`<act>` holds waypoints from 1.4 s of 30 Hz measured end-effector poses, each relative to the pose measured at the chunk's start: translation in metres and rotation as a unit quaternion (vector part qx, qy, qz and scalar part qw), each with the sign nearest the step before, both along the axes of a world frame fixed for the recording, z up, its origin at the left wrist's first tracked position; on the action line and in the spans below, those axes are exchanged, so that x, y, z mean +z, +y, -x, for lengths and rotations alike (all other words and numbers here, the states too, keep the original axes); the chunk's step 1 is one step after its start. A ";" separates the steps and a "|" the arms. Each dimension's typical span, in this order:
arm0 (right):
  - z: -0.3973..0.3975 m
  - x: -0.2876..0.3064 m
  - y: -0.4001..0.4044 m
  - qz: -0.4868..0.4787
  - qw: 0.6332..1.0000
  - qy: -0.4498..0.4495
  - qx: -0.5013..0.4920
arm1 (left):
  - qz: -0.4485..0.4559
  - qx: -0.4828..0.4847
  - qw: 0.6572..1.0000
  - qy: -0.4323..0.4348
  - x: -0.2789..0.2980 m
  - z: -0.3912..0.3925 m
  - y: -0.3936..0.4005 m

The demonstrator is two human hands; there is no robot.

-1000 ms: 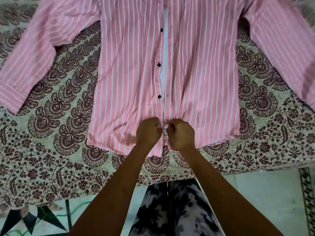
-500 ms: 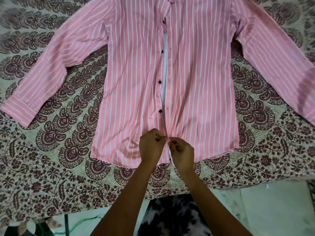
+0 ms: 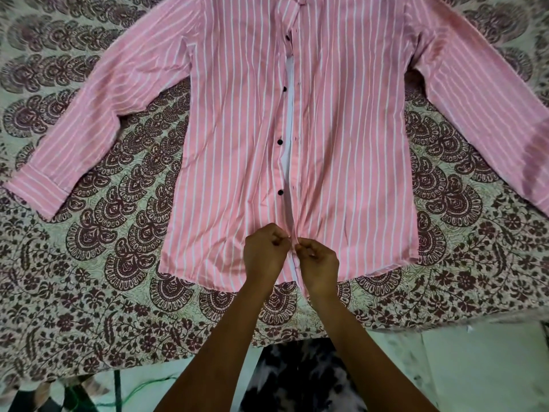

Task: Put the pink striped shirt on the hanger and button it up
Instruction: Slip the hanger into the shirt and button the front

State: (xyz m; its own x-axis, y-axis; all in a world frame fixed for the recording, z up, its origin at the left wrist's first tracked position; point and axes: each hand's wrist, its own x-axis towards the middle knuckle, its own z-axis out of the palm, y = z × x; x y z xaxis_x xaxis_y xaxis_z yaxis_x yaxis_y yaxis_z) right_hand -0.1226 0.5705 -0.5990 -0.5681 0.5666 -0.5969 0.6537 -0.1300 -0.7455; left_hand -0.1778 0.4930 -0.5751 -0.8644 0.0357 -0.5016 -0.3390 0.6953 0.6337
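The pink striped shirt (image 3: 231,138) lies flat, front up, on a patterned bedspread, sleeves spread to both sides. Its front gapes a little along the middle, showing a white strip and several black buttons (image 3: 279,142). My left hand (image 3: 264,257) pinches the left front edge near the hem. My right hand (image 3: 319,266) pinches the right front edge just beside it. The two hands almost touch at the lowest button, which the fingers hide. No hanger shows in this view; the collar is cut off by the frame's top.
The bedspread (image 3: 89,248) with dark red paisley print covers the bed; its front edge runs just below the shirt hem. Below it lie pale floor tiles (image 3: 475,367), a green cord (image 3: 139,388) at the lower left, and my patterned trousers (image 3: 297,379).
The camera has tilted up, so more of the shirt's top and sleeves shows. Both hands stay at the lowest button, their fingers shifting slightly on the two front edges.
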 end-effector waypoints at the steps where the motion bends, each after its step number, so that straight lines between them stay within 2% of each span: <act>1: 0.000 -0.001 0.000 0.001 1.000 0.002 -0.003 | -0.013 -0.003 1.000 -0.002 0.001 0.000 0.000; 8: -0.002 -0.005 -0.001 0.112 0.992 0.001 -0.052 | -0.031 -0.007 0.999 -0.010 0.000 -0.003 -0.007; 15: -0.004 0.011 0.010 0.195 0.979 0.055 -0.023 | -0.078 0.060 0.994 -0.056 -0.002 -0.005 -0.011; 19: 0.000 0.002 0.017 0.215 0.975 0.050 0.004 | -0.136 0.104 0.981 -0.089 0.000 -0.007 -0.014; 22: 0.004 -0.007 0.017 0.183 0.981 0.058 0.032 | -0.158 0.119 0.975 -0.098 0.002 -0.006 -0.014; 28: -0.005 -0.010 0.012 -0.009 0.989 0.102 0.102 | -0.156 0.108 0.974 -0.123 -0.006 -0.010 -0.006; 30: -0.007 -0.008 0.007 -0.048 0.985 0.119 0.115 | -0.165 0.137 0.968 -0.129 -0.006 -0.012 -0.003; 32: -0.008 -0.005 0.002 -0.091 0.980 0.129 0.118 | -0.197 0.196 0.948 -0.152 -0.005 -0.012 -0.001; 34: -0.008 -0.004 -0.001 -0.107 0.981 0.133 0.093 | -0.251 0.257 0.912 -0.196 -0.004 -0.011 0.000; 37: -0.008 -0.006 -0.003 -0.082 0.985 0.127 0.078 | -0.311 0.323 0.858 -0.251 -0.004 -0.009 -0.003; 39: -0.009 -0.006 -0.004 -0.074 0.985 0.129 0.085 | -0.313 0.328 0.852 -0.263 -0.006 -0.009 -0.005; 42: -0.011 -0.008 -0.005 -0.074 0.985 0.129 0.083 | -0.298 0.310 0.870 -0.243 -0.006 -0.009 -0.006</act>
State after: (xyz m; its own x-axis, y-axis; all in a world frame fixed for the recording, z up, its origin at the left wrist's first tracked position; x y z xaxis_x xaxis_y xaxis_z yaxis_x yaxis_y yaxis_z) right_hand -0.1115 0.5659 -0.6075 -0.7826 0.5232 -0.3374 0.4424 0.0862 -0.8927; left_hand -0.1689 0.4868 -0.5809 -0.5016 0.0162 -0.8650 -0.8598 -0.1195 0.4964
